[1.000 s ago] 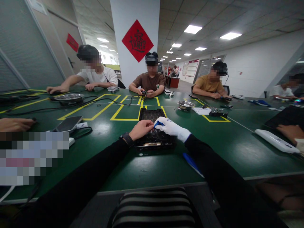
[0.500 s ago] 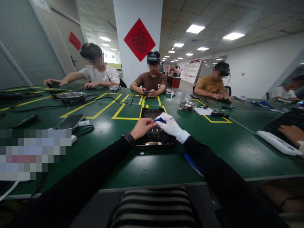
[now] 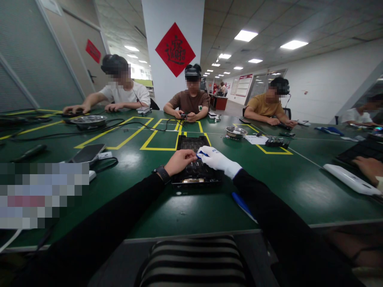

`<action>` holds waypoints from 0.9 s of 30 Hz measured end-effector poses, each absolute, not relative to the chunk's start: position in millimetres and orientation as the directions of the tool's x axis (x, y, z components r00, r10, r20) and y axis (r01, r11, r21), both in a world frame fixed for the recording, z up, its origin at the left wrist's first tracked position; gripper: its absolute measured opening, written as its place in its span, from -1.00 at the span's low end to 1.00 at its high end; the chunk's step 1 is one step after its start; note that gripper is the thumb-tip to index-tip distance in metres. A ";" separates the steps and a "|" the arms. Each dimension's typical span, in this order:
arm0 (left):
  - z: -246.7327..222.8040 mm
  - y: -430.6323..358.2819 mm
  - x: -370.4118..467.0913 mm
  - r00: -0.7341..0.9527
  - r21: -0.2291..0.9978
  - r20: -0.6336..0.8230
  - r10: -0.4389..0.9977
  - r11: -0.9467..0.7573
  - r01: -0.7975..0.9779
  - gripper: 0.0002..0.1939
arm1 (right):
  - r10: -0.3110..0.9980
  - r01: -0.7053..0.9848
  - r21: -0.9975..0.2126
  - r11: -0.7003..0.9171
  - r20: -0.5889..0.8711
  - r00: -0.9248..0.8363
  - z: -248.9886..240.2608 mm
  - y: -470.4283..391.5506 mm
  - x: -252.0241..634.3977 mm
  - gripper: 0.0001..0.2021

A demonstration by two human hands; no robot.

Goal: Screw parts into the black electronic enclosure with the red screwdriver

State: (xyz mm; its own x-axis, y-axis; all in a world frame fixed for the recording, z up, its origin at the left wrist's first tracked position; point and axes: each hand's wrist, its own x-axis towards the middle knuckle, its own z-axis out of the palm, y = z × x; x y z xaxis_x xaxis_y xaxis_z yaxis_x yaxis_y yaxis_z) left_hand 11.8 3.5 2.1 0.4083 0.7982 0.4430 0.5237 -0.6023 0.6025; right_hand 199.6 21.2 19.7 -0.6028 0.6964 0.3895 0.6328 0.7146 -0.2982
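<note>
My left hand [image 3: 181, 162] is bare, with a dark watch on the wrist. Its thumb and fingers are pinched together above a black open casing [image 3: 195, 181]; anything between them is too small to tell. My right hand [image 3: 216, 159] wears a white glove. Its curled fingertips almost touch those of the left hand, and blue shows at them, perhaps the glove's coating. What the right fingers hold, if anything, is hidden. The casing lies on the green table [image 3: 149, 207] under both hands, with dark cell-like recesses inside and a pale strip along its near end.
A blue, flat item [image 3: 243, 207] lies beside my right forearm. Metal bowls [image 3: 236, 132] and black parts [image 3: 279, 142] stand farther off. Cables and a phone-like slab [image 3: 88, 153] are at left, a white device [image 3: 351, 179] at right. Several people sit around the table.
My right hand has shifted slightly down and right, its fingers more curled. My left hand stays nearly in place. At far left, a co-worker's hand has moved a little right.
</note>
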 end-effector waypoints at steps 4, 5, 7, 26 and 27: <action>0.5 4.6 11.5 0.471 0.612 0.392 0.790 -0.606 0.507 -0.74 | 0.655 0.591 -0.283 0.755 0.342 -0.673 22.1 20.9 203.5 -0.86; 0.1 5.0 11.2 0.476 0.606 0.388 0.789 -0.608 0.513 -0.73 | 0.646 0.579 -0.287 0.763 0.338 -0.684 22.4 21.3 204.5 -0.87; -0.4 5.8 10.6 0.475 0.588 0.390 0.789 -0.610 0.530 -0.72 | 0.627 0.549 -0.303 0.779 0.331 -0.706 23.3 21.7 206.5 -0.87; 9.7 -0.7 12.2 0.504 0.654 0.368 0.781 -0.603 0.457 -0.71 | 0.498 0.397 -0.584 0.708 0.015 -0.867 49.3 10.1 216.2 -0.81; 10.6 -1.4 12.3 0.496 0.660 0.369 0.786 -0.597 0.455 -0.69 | 0.498 0.411 -0.568 0.714 -0.001 -0.867 48.2 9.4 214.5 -0.81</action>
